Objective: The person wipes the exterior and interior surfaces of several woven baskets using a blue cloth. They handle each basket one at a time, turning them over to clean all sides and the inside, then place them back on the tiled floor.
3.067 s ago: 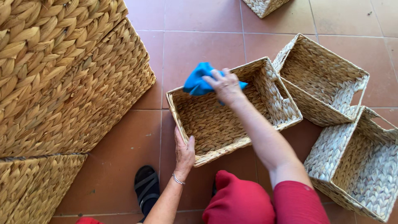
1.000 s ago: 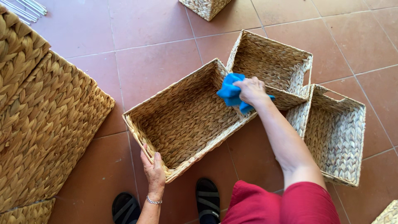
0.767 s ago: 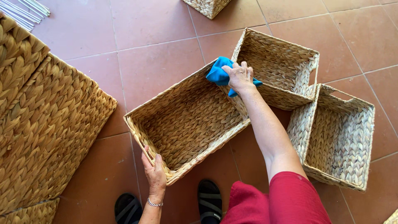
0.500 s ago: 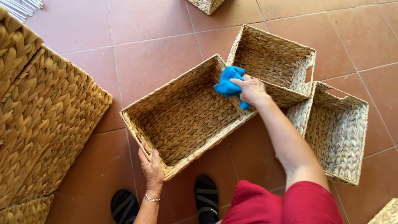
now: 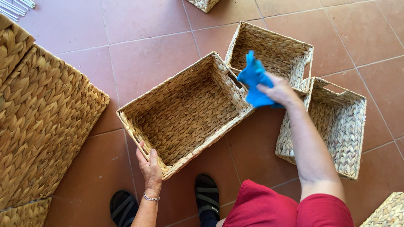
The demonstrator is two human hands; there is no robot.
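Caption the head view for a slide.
Left hand grips the woven basket rim while right hand holds a blue cloth at its far corner.

- Two smaller rectangular woven straw baskets [image 5: 275, 52] [image 5: 336, 126] stand side by side on the floor, touching.
- Large flat woven straw panels [image 5: 42, 122] lie stacked at the left.
- Terracotta floor tiles [image 5: 143, 25] run underneath.
- Black strapped sandals [image 5: 207, 197] show at the bottom edge.
- A bundle of thin white rods [image 5: 14, 6] lies top left.
- Red trousers [image 5: 286, 208] fill the lower right.
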